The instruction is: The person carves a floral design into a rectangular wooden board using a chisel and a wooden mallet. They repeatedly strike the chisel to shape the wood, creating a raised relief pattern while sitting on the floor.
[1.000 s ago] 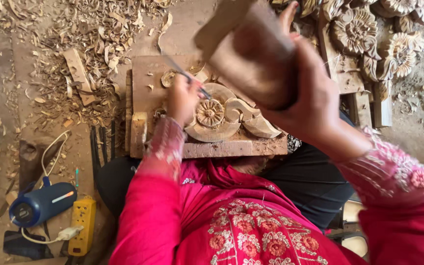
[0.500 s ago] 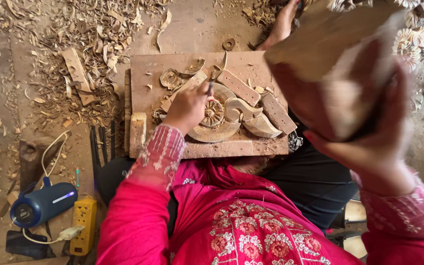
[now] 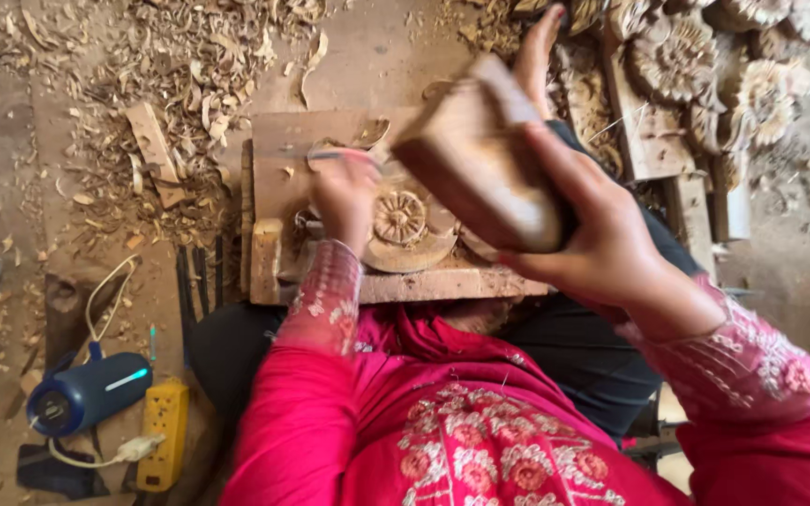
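My left hand (image 3: 344, 192) grips a thin metal chisel (image 3: 330, 156) and holds it against a carved wooden flower piece (image 3: 403, 225) that lies on a flat wooden board (image 3: 278, 197). My right hand (image 3: 592, 239) holds a heavy wooden mallet block (image 3: 475, 164) raised above the carving, close to the chisel's end. The mallet hides the right part of the carving. Pink sleeves cover both arms.
Wood shavings (image 3: 152, 75) cover the ground at the upper left. Finished flower carvings (image 3: 696, 66) are stacked at the upper right. A blue cylinder speaker (image 3: 86, 398), a yellow power strip (image 3: 163, 436), and dark chisels (image 3: 194, 281) lie at the left.
The mallet went from the upper middle out to the right and has now come back left, over the carving. My left hand stays on the chisel at the carving.
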